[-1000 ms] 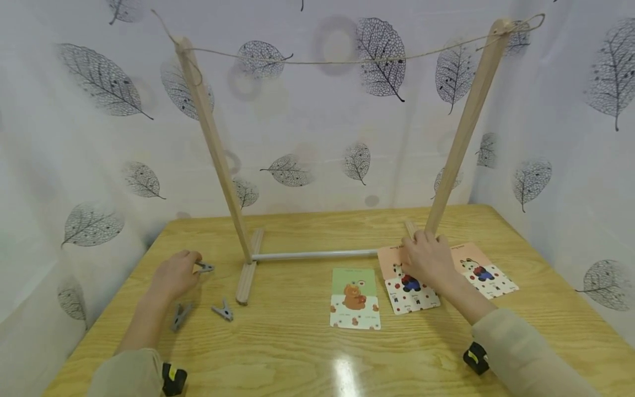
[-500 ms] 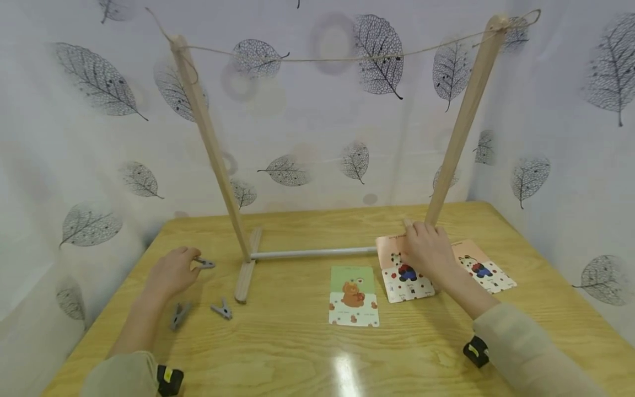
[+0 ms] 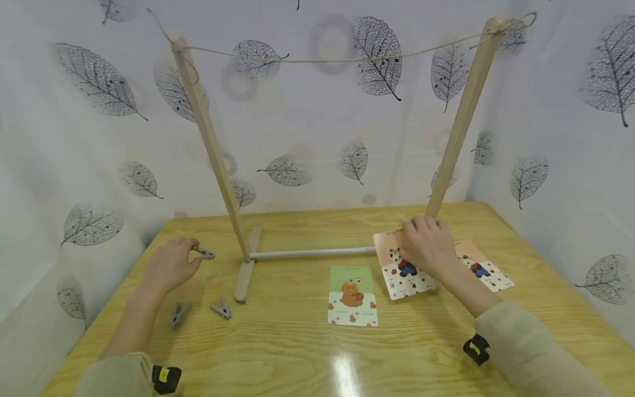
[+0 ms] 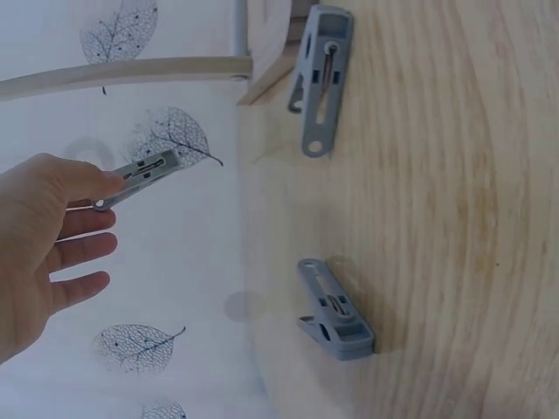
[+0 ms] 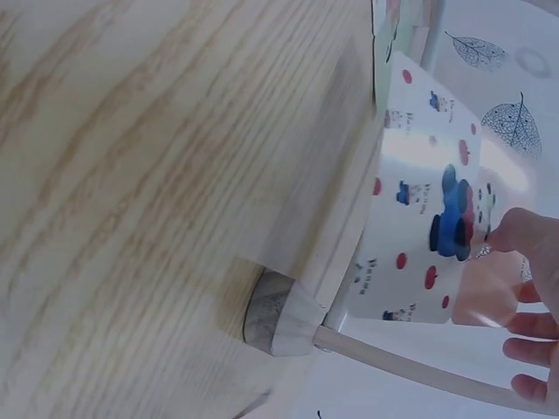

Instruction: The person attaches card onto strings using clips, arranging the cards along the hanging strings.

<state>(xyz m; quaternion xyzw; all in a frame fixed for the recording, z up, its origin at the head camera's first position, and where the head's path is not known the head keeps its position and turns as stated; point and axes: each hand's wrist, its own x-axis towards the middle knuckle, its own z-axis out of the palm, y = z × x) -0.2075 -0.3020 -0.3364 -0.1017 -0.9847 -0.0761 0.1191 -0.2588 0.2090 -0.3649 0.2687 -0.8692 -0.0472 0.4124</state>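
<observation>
My left hand (image 3: 171, 266) pinches a grey clothespin (image 3: 204, 253) between thumb and index finger, the other fingers spread apart in the left wrist view. Two more grey clothespins, one (image 3: 179, 314) nearer my forearm and another (image 3: 221, 308) to its right, lie on the table. With thumb and fingers, my right hand (image 3: 429, 248) grips a pink-and-white cartoon card (image 3: 408, 281) by its upper part. This card is tilted up off the table, as the right wrist view shows. A similar card (image 3: 483, 273) lies behind my right wrist, partly hidden. Left of the held card lies a green-and-white bear card (image 3: 353, 295).
A wooden stand rises at the back, with a left post (image 3: 210, 149) and a right post (image 3: 463, 121). Twine (image 3: 317, 60) runs between their tops, and a pale rod (image 3: 312, 253) joins their feet. Leaf-printed curtain (image 3: 307, 121) surrounds the wooden table (image 3: 278, 353).
My right hand has raised the pink-and-white card off the table, slightly up and away. The left hand has risen a little with its clothespin. The other cards and clothespins stay put.
</observation>
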